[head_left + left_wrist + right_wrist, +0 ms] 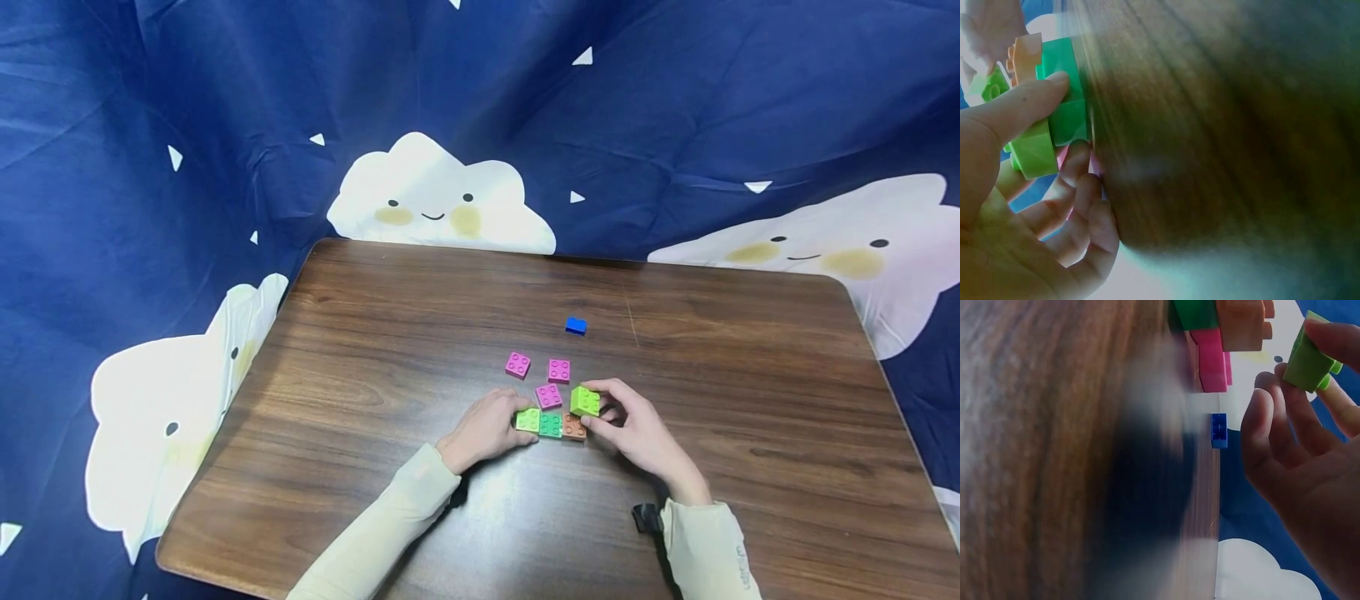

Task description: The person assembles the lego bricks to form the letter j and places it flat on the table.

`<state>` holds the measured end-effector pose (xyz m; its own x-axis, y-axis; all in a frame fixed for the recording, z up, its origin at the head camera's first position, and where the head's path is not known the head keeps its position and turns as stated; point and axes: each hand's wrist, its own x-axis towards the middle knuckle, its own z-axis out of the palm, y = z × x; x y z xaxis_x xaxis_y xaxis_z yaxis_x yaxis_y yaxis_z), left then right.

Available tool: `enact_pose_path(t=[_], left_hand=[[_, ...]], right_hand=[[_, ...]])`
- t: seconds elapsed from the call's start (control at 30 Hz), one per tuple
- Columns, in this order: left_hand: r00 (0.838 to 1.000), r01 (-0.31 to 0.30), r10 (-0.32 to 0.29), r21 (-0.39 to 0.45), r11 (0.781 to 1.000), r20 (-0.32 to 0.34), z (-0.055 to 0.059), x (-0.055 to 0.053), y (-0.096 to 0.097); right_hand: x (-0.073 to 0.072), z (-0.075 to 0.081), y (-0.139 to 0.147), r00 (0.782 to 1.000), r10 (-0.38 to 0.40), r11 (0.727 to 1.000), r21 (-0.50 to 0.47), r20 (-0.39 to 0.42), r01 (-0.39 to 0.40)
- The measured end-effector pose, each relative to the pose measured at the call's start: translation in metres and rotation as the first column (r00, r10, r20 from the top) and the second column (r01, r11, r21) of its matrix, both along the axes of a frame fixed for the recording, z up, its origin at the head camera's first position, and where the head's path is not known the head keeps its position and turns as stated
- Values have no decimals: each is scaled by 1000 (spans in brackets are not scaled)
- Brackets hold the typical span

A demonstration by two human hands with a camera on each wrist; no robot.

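Observation:
A small build of toy building bricks stands on the table, with a lime brick [528, 419], a green brick [551, 425] and an orange brick [573, 427] in a row on top. Larger green bricks [1070, 122] form its lower layer in the left wrist view. My left hand [491, 427] grips the build's left end, thumb on the near side and fingers on the far side. Just above the orange end, my right hand [633, 425] pinches another lime brick [585, 402] between thumb and fingers; its studs point sideways in the right wrist view [1311, 362].
Behind the build lie three pink bricks, one close to it [548, 396] and two farther back [517, 364], [558, 371]. A blue brick [576, 326] lies beyond them. The brown wooden table [420, 308] ends at a blue cloud-print curtain [630, 117].

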<state>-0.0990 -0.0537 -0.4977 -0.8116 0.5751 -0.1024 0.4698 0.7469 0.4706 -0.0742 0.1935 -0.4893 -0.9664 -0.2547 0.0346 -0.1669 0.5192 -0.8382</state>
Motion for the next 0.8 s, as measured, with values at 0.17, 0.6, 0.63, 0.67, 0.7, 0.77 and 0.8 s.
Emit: enact_pose_path(t=[0.17,0.6,0.63,0.67,0.7,0.77,0.8], left_hand=[[1000,3,-3,13,1000,1,0,-1,0],[1000,24,-23,23,999,-15,0,-1,0],[1000,23,-23,23,999,-14,0,-1,0],[1000,23,-22,25,999,-14,0,-1,0],[1000,21,-21,27,999,-13,0,-1,0],[1000,17,-17,27,999,-11,0,-1,0],[1000,17,-16,28,999,-12,-1,-1,0]], right_hand=[[1,-1,-2,999,32,999,0,-21,-32],[6,-4,-6,996,83,996,33,-18,-82],[6,-4,-6,996,85,996,33,-22,-84],[6,-4,-6,996,87,996,32,-27,-86],[7,-4,-6,995,91,995,31,-32,-90],[7,-4,-6,995,96,995,29,-38,-95],[7,-3,-6,995,97,995,29,-36,-96]])
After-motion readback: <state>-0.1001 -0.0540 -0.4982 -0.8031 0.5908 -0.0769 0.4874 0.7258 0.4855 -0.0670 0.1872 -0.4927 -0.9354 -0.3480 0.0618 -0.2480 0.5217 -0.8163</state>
